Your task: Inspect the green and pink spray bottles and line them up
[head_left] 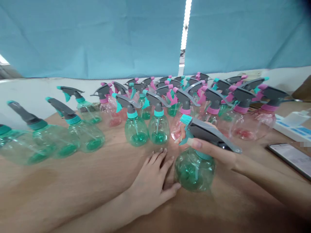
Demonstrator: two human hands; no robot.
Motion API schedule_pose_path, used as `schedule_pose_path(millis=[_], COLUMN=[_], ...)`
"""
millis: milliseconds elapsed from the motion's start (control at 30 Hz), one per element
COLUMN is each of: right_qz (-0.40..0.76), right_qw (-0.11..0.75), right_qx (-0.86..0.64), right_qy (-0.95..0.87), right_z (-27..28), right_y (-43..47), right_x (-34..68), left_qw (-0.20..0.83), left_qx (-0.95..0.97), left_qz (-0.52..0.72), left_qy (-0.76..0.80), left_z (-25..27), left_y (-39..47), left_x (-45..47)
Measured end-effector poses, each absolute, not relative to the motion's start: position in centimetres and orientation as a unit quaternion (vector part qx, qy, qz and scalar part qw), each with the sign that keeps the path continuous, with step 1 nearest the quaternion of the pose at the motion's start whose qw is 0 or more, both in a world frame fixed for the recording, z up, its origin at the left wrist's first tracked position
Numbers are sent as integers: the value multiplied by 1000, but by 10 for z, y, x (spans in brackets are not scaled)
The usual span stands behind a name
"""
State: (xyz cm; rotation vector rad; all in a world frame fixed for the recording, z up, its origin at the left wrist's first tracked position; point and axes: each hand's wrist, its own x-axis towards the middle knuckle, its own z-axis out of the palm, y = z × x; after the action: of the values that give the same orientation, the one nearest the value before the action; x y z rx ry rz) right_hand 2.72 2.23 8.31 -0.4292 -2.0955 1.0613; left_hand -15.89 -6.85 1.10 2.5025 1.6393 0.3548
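Observation:
Near the middle of the table, a green spray bottle (194, 173) with a grey and teal trigger head is held by its neck in my right hand (213, 150). The thumb lies across the front of the neck, and the other fingers are mostly hidden behind the head. My left hand (152, 181) rests on the tabletop just left of this bottle, fingers spread and palm down, holding nothing. Two more green spray bottles (159, 129) stand upright a little beyond my left fingertips.
Several green spray bottles (85, 134) stand in a row at the left. Behind, a crowd of pink and green bottles (245, 121) fills the back of the wooden table (97, 187). A phone (291, 157) and a white power strip (289, 129) lie at the right. A blue cloth (97, 38) hangs behind.

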Motion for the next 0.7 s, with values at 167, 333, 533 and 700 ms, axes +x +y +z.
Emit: schedule_pose_path(millis=[167, 333, 533, 700], right_qz=[419, 447, 498, 495], right_qw=[370, 373, 345, 350], right_qx=[-167, -163, -190, -185], right_qy=[-812, -797, -773, -773], right_z=[85, 81, 75, 66], right_y=[20, 22, 22, 24], right_x=[28, 28, 29, 30], left_qw=[58, 58, 63, 67], left_qx=[830, 829, 830, 828], left_qz=[97, 89, 93, 106], left_qy=[547, 549, 546, 546], left_z=[12, 11, 12, 10], left_y=[-69, -68, -69, -69], left_x=[-158, -159, -159, -159])
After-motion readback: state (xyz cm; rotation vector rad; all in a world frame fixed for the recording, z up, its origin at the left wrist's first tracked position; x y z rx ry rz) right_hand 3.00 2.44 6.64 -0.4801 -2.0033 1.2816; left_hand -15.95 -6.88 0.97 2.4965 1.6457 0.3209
